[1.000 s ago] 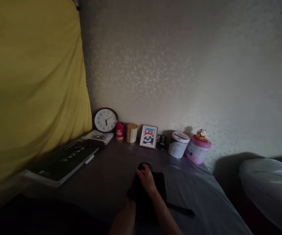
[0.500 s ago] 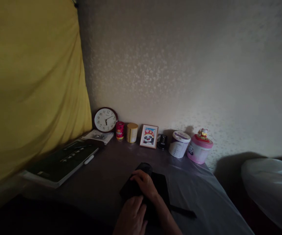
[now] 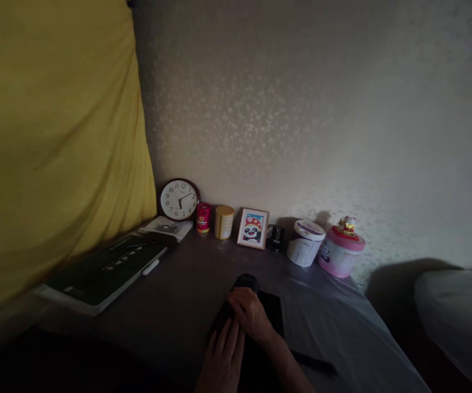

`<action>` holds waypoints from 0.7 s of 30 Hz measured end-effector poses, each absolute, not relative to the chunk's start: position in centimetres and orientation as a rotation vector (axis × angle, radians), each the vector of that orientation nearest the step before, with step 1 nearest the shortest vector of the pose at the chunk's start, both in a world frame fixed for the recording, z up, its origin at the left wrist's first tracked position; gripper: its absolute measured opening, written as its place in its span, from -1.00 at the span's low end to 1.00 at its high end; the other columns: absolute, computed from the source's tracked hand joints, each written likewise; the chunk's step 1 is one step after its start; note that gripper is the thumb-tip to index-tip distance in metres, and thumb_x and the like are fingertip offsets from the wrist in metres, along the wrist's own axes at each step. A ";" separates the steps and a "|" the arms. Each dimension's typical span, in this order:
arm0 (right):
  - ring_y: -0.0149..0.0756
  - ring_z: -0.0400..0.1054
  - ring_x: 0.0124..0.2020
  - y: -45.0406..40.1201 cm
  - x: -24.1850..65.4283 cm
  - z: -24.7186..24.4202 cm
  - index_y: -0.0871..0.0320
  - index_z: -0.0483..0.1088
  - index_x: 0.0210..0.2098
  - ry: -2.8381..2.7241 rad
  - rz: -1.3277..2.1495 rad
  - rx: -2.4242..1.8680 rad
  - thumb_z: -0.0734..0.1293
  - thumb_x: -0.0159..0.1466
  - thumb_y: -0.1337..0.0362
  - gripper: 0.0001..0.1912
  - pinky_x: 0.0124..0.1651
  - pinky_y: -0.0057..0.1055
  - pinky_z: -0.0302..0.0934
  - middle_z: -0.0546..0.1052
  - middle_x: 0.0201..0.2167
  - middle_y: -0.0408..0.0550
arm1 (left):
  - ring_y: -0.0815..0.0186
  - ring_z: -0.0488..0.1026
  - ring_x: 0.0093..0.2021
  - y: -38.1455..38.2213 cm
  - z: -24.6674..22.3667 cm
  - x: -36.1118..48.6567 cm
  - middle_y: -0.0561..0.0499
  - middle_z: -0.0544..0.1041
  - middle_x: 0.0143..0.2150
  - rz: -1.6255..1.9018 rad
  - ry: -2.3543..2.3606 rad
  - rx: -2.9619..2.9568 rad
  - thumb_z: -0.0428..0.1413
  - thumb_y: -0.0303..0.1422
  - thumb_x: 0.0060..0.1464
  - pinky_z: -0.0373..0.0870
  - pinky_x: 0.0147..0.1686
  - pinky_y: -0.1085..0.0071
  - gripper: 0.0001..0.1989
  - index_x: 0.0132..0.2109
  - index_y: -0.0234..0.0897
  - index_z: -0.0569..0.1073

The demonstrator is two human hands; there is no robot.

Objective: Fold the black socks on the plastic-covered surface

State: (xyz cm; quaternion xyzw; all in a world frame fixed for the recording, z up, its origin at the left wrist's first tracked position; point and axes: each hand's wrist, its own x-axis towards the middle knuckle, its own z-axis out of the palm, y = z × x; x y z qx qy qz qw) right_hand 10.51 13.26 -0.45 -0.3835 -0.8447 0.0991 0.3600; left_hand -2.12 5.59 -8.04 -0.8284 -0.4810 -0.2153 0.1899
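Observation:
A black bundle, apparently of cloth (image 3: 276,308), lies on the table before me; its exact kind is too dark to tell. Its far end rises in a rounded, roll-like part (image 3: 247,281). My right hand (image 3: 252,314) is closed over that rolled part, fingers curled across its top. Just nearer to me, my left hand (image 3: 222,355) rests on the bundle with its fingers stretched out flat, their tips close to the right hand. To the right a black strap-like strip (image 3: 314,363) lies on the table, partly behind my right forearm.
A green book (image 3: 108,270) lies at left, a white object (image 3: 150,267) beside it. Along the wall stand a clock (image 3: 179,200), a red can (image 3: 203,218), a yellow-lidded can (image 3: 223,222), a framed panda picture (image 3: 252,229), a white tub (image 3: 305,244) and a pink tub (image 3: 341,252).
My left hand's fingers have gone from curled to stretched flat on the bundle. My right hand still covers the rolled part. The view has shifted slightly.

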 end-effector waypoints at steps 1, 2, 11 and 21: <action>-0.29 0.33 -0.06 13.8 10.7 -0.7 0.12 0.46 -0.23 -2.189 0.197 -0.998 0.14 0.30 0.33 -0.74 0.06 -0.30 0.14 0.55 -0.25 -0.08 | 0.22 0.22 0.16 5.6 -8.3 -2.1 0.02 0.21 0.24 -0.594 -1.372 -2.320 -0.17 -0.63 -0.01 0.33 -0.02 0.29 -0.33 0.26 -0.18 -0.02; -0.29 0.33 -0.06 14.4 11.0 -0.9 0.12 0.45 -0.22 -2.196 0.143 -1.014 0.14 0.31 0.33 -0.74 0.06 -0.29 0.13 0.55 -0.24 -0.08 | 0.22 0.21 0.17 5.7 -8.5 -2.1 0.03 0.18 0.25 -0.579 -1.401 -2.330 -0.18 -0.64 -0.02 0.32 -0.02 0.31 -0.30 0.27 -0.17 -0.06; -0.30 0.36 -0.09 19.0 12.2 -2.4 0.05 0.45 -0.21 -2.223 -0.009 -1.229 0.09 0.31 0.39 -0.68 0.01 -0.33 0.14 0.55 -0.19 -0.12 | 0.14 0.08 0.24 5.6 -7.4 -2.7 -0.01 0.02 0.31 -0.499 -1.784 -2.676 -0.12 -0.62 -0.13 0.19 0.13 0.31 -0.24 0.27 -0.25 -0.03; -0.23 0.34 -0.05 15.8 12.7 -1.5 0.14 0.41 -0.14 -1.949 0.044 -1.193 0.12 0.31 0.27 -0.73 0.02 -0.24 0.20 0.51 -0.15 0.02 | 0.17 -0.07 0.29 3.5 -2.2 -2.6 -0.17 -0.09 0.33 -0.560 -2.083 -2.830 -0.13 -0.54 -0.08 0.06 0.20 0.25 -0.30 0.27 -0.43 -0.07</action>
